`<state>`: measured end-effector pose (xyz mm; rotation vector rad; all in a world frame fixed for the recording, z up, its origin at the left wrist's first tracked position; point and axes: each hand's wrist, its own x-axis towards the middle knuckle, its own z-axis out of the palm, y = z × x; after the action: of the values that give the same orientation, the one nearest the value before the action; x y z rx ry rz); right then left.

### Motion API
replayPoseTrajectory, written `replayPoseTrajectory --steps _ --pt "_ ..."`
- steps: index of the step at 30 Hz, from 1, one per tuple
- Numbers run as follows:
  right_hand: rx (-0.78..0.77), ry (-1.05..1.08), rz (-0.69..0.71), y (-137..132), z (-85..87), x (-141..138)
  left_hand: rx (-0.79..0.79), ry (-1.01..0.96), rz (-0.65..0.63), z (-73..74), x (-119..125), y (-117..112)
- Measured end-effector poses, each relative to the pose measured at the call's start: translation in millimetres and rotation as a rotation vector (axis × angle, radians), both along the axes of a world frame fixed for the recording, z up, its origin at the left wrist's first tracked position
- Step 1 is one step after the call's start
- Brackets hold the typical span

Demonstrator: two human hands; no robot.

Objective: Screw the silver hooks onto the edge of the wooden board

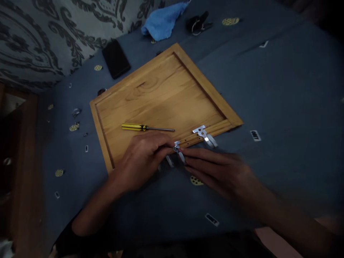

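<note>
Along the near edge of the wooden panel (156, 96), through the head camera, I see both hands gathered at a small metal hinge (176, 147). My left hand (142, 156) has its thumb and forefinger pinched on it; my right hand (225, 168) brings its fingertips against its other side, though I cannot tell whether the thumb there closes too. Toward the panel's right corner, an outer hinge (200, 132) has its plate on the frame and its curved arm past the edge, so that one I judge placed; whether it is fastened I cannot make out. The small hinge is not yet let go, so I take its fitting as unfinished, and a few bare holes (186, 140) show in the frame between the two. Another metal piece (170, 161) pokes out by the panel's near edge, partly hidden by the left hand. On the panel's face, a yellow screwdriver (134, 127) lies untouched; beyond its far edge rest a black phone (116, 59) and a blue cloth (162, 22).
</note>
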<state>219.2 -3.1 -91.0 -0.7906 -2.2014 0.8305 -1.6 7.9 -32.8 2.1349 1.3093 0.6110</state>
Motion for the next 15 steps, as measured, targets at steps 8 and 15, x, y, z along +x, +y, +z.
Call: replayPoseTrajectory --steps 8,15 --pt "0.054 0.008 -0.039 -1.2 -2.9 -0.1 0.025 0.091 -0.021 0.5 3.2 0.4" --pt "0.007 0.001 -0.026 -4.6 -10.2 2.3 0.015 0.104 -0.032 -4.0 4.1 2.5"
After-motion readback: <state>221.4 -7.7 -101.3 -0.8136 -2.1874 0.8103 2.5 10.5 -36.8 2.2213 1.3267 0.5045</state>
